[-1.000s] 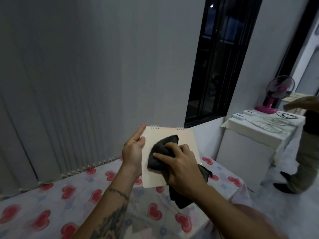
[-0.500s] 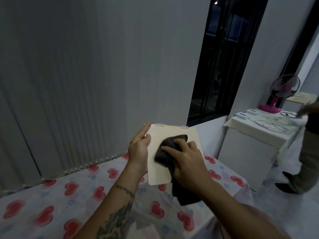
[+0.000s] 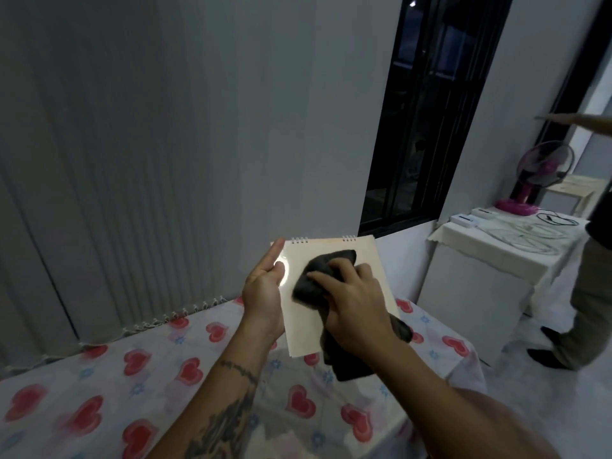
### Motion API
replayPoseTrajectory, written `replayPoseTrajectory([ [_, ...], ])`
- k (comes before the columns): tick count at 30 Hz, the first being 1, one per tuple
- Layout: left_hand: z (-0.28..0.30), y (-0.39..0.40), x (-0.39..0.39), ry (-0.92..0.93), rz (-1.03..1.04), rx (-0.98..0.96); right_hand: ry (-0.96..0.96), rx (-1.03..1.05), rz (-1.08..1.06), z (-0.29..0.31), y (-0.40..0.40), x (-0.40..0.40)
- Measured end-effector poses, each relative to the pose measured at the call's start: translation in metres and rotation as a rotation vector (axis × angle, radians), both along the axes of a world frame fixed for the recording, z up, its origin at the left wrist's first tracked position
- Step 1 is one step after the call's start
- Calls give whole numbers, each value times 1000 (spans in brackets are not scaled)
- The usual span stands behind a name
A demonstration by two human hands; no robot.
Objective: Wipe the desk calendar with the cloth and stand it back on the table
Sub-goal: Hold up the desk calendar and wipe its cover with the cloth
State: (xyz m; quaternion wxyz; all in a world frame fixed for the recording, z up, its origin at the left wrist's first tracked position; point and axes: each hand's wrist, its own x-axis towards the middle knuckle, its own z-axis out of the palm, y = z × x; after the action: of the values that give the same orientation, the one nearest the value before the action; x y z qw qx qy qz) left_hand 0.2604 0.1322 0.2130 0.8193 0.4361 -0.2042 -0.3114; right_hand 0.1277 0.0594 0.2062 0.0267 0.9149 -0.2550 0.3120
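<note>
Two hands: left hand point(image 3: 265, 293) grips one calendar point(image 3: 331, 260); right hand point(image 3: 354, 303) presses one cloth point(image 3: 318, 276).

**Cloth climbs back up the page**

The right hand point(image 3: 356, 303) has carried the dark cloth point(image 3: 326, 274) from the middle of the desk calendar point(image 3: 331, 293) up toward its spiral-bound top edge. The left hand point(image 3: 265, 289) has straightened, fingers now pointing up along the left edge. At far right, the other person's arm point(image 3: 583, 122) has lifted from the side table point(image 3: 503, 236) to well above it.
</note>
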Motion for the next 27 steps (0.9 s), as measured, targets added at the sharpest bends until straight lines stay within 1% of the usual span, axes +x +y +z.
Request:
replayPoseTrajectory([
  [3, -2, -4, -8, 29, -28, -37, -18, 2, -73, 8, -14, 3],
  [6, -4, -3, -11, 27, -47, -38, -94, 60, -221, 10, -31, -1],
  [8, -5, -1, -11, 7, -50, -29, -135, 118, -297, 11, -37, -2],
  [10, -5, 0, -10, -45, -43, -7, -157, 132, -328, 12, -34, 0],
  [13, -4, -4, -12, -92, -47, -4, -172, 108, -251, 14, -22, 5],
  [17, -1, -5, -13, -89, -25, -58, -79, -15, -37, 9, -2, 2],
  [19, -2, -5, -9, -67, 2, -51, -27, -19, 48, 2, 2, -4],
  [21, -3, -4, -1, -60, 32, -28, -12, 14, 82, -7, -1, -13],
  [24, -3, 3, 8, 18, 35, -32, -73, 55, 0, -19, -14, -28],
  [27, -4, 4, 9, 114, 10, -34, -129, 128, -201, -18, -28, -30],
])
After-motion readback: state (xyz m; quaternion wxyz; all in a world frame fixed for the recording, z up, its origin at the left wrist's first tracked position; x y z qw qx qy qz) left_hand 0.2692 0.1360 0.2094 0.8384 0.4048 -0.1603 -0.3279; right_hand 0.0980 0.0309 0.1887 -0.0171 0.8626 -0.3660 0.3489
